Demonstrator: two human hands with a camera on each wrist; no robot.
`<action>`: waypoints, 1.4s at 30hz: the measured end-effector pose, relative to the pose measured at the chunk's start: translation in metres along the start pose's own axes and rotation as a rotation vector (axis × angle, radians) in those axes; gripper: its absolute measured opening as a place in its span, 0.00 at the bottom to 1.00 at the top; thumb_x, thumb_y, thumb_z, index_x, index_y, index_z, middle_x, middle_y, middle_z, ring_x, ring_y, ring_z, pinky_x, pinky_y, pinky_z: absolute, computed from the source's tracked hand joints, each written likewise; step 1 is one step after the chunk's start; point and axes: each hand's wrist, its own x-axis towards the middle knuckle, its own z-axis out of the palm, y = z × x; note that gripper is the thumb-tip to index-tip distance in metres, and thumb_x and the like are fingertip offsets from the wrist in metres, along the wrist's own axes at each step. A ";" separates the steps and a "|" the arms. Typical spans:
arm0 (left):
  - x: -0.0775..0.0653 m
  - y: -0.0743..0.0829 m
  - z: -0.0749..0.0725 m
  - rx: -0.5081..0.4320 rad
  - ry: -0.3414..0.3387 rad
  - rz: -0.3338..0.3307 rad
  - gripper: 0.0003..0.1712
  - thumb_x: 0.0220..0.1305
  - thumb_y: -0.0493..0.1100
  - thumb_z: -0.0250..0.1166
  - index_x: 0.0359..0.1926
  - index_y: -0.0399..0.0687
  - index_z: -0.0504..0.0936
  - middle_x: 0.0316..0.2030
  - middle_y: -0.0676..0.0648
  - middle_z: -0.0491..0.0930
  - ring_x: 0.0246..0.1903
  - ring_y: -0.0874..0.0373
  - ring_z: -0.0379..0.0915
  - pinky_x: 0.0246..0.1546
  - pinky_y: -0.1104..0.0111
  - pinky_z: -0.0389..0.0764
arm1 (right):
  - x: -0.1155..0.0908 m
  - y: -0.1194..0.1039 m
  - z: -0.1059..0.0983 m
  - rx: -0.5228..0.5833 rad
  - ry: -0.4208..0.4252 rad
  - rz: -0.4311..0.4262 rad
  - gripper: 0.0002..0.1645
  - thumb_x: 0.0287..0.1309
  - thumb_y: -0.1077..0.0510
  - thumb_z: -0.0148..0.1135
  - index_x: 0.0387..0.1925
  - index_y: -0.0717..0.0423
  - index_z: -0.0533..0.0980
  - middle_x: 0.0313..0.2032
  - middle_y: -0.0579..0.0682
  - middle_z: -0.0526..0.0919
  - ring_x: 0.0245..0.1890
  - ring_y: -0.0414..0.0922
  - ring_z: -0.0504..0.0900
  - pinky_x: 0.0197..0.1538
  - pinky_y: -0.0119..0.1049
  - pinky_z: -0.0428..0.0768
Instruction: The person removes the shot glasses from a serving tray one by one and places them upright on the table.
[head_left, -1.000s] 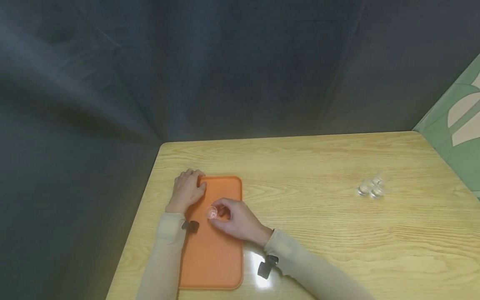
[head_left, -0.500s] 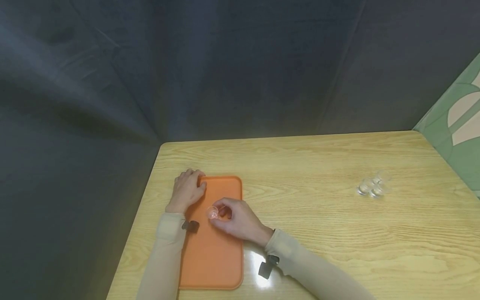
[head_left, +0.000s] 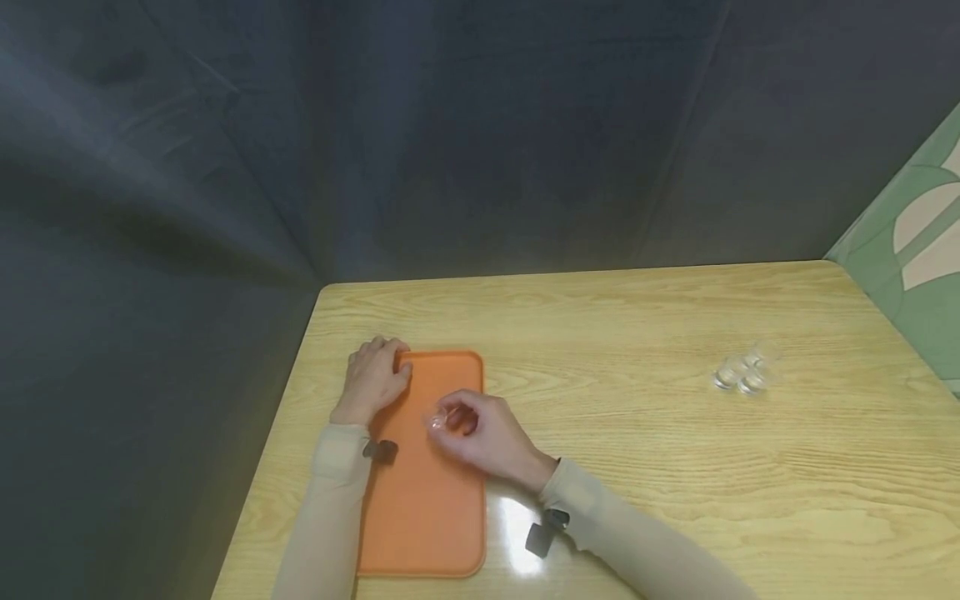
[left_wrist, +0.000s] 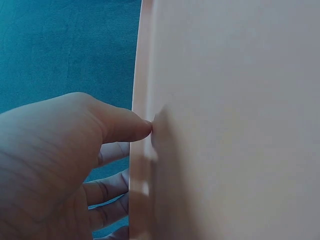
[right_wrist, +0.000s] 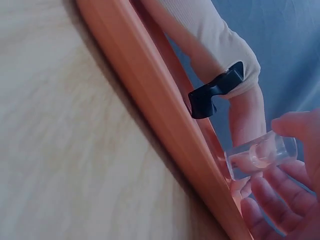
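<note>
In the head view my left hand (head_left: pixel 372 383) holds the far left corner area of an orange tray (head_left: pixel 423 533). Its thumb presses inside the raised rim (left_wrist: pixel 143 65) in the left wrist view, and the other fingers lie along the outer side. Over the tray, my right hand (head_left: pixel 487 433) pinches a small clear glass (head_left: pixel 437 421) between thumb and fingers. Seen from the right wrist, the glass (right_wrist: pixel 262 155) is see-through, and the left wrist and its black camera mount show behind it.
Several small clear glasses (head_left: pixel 742 373) stand close together on the right part of the wooden table (head_left: pixel 637 467). A dark curtain (head_left: pixel 510 150) hangs behind the table and along its left side. Green and cream patterned fabric (head_left: pixel 918 250) is at the far right.
My right hand has shifted slightly right and away from me with the glass, whose round rim faced the camera before and now shows less clearly. The left hand stays on the tray.
</note>
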 end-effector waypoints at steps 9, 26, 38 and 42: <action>0.000 0.000 0.001 0.001 -0.001 0.003 0.21 0.74 0.47 0.62 0.62 0.43 0.82 0.56 0.37 0.81 0.58 0.38 0.74 0.64 0.43 0.71 | -0.006 0.003 -0.011 0.029 0.072 0.015 0.19 0.58 0.57 0.79 0.51 0.55 0.86 0.36 0.50 0.89 0.32 0.41 0.85 0.39 0.32 0.86; 0.000 0.001 0.000 -0.017 -0.001 0.028 0.21 0.75 0.47 0.62 0.63 0.43 0.82 0.58 0.36 0.81 0.61 0.35 0.74 0.64 0.42 0.71 | -0.024 0.008 -0.040 0.037 0.132 0.071 0.21 0.59 0.56 0.79 0.53 0.55 0.85 0.37 0.50 0.89 0.36 0.43 0.86 0.42 0.33 0.87; -0.003 -0.001 -0.001 -0.022 0.004 0.012 0.21 0.75 0.47 0.63 0.63 0.43 0.82 0.58 0.36 0.81 0.62 0.35 0.74 0.66 0.42 0.70 | -0.038 0.022 -0.068 0.022 0.208 0.132 0.22 0.56 0.57 0.81 0.52 0.56 0.85 0.39 0.53 0.89 0.35 0.44 0.86 0.41 0.33 0.86; -0.001 -0.001 0.000 -0.024 0.012 0.018 0.21 0.74 0.47 0.63 0.62 0.43 0.82 0.58 0.36 0.81 0.62 0.35 0.74 0.66 0.42 0.70 | -0.043 0.027 -0.077 0.016 0.243 0.157 0.21 0.56 0.58 0.81 0.51 0.55 0.85 0.38 0.53 0.88 0.34 0.43 0.86 0.40 0.32 0.86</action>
